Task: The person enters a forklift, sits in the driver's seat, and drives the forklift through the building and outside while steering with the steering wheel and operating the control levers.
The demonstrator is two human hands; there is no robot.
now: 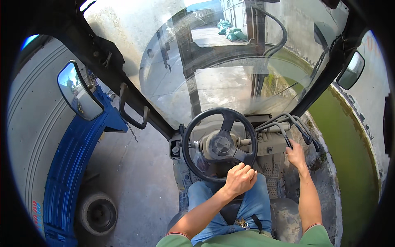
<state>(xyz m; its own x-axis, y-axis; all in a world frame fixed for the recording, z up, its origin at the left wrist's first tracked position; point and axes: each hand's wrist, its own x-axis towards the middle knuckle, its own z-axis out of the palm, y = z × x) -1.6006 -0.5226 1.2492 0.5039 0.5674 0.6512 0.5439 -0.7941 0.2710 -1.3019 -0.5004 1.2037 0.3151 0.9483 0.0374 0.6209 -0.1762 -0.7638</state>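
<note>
My left hand [240,179] is closed over the lower right of the black steering wheel [188,153]. It covers that stretch of the rim, so the exact hold beneath the fingers is hidden. To the right of the wheel, my right hand [295,154] is wrapped round the end of a bent control lever [283,128]. Other bent levers with black grips [306,138] stand just beyond and to the right of that hand. Stalks [245,142] stick out from both sides of the steering column.
A curved windshield shows the dark forklift mast [187,74] ahead. On the left are a truck's blue side panel [66,173], a tire [98,214] on the concrete and a mirror [79,90]. A channel of green water [349,152] runs along the right. Green sacks [232,33] lie far ahead.
</note>
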